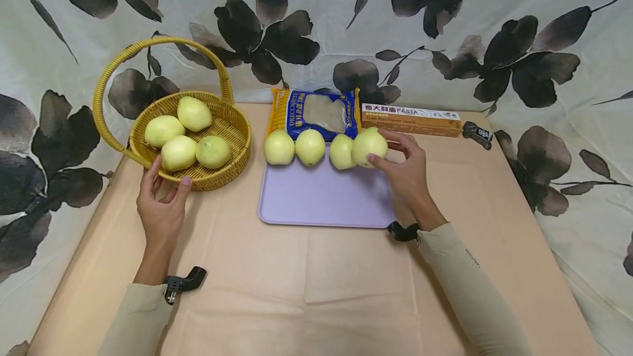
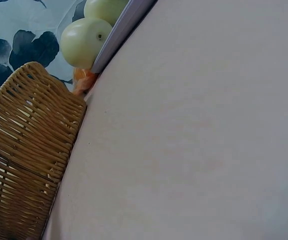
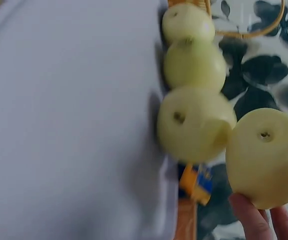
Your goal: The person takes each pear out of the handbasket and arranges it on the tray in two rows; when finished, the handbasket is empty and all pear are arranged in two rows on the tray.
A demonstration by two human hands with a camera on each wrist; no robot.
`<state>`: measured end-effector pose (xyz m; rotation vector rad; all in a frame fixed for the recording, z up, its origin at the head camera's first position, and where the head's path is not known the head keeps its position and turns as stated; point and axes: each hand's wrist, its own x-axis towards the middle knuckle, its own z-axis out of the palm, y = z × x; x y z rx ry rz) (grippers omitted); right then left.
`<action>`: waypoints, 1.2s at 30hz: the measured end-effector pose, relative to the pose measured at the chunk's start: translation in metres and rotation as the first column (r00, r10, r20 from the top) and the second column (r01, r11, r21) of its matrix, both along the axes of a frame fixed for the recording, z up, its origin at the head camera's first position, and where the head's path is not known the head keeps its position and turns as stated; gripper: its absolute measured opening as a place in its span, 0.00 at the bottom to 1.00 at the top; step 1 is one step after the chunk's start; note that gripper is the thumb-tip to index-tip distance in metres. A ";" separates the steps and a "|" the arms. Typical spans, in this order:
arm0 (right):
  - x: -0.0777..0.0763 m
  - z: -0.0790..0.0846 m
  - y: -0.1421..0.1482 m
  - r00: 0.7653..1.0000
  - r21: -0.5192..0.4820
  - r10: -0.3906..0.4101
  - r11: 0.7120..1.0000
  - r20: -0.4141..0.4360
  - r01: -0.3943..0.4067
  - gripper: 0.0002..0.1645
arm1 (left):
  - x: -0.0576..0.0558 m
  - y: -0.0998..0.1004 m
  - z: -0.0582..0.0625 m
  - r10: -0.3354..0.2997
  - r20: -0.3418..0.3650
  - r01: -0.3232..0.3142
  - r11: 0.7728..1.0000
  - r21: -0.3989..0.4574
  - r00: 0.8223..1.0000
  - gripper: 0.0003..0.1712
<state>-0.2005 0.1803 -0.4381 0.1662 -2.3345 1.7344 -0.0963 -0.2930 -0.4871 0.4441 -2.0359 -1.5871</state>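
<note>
My right hand [image 1: 407, 172] pinches a pale yellow-green pear [image 1: 370, 147] between thumb and fingers, at the right end of a row of pears. In the right wrist view, this pear [image 3: 266, 157] overlaps the edge of the neighbouring pear [image 3: 194, 125]. The row lies along the back edge of a lilac tray [image 1: 326, 196]. My left hand [image 1: 160, 207] touches the near left side of a yellow wicker basket [image 1: 217, 180], index finger at the rim and thumb by the outer wall. Several pears [image 1: 179, 153] lie in the basket, which has a tall arched handle [image 1: 101, 87].
Behind the row stands a blue and yellow pasta bag [image 1: 321, 111], with a brown and white pasta box [image 1: 411, 120] beside it. A small black packet [image 1: 477, 135] lies right of the box. Floral cloth [image 1: 356, 26] hangs behind the beige-covered table [image 1: 306, 290].
</note>
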 end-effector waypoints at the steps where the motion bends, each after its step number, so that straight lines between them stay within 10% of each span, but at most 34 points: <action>1: 0.000 -0.002 0.005 1.000 0.000 -0.004 1.000 0.009 0.004 0.33 | 0.000 0.000 0.000 0.000 0.000 0.000 1.000 0.001 1.000 0.43; 11: -0.006 -0.022 0.022 0.984 0.098 0.007 0.995 0.177 -0.025 0.36 | 0.002 0.000 0.003 0.003 0.015 -0.003 1.000 -0.001 1.000 0.43; 22: -0.008 -0.026 0.019 0.983 0.170 -0.029 0.985 0.179 -0.002 0.35 | 0.001 0.001 0.002 -0.003 0.012 0.003 1.000 0.001 1.000 0.43; 36: 0.001 0.016 -0.040 0.970 0.233 0.074 0.972 -0.231 -0.018 0.37 | 0.000 0.001 0.002 -0.001 0.009 0.001 1.000 0.003 1.000 0.43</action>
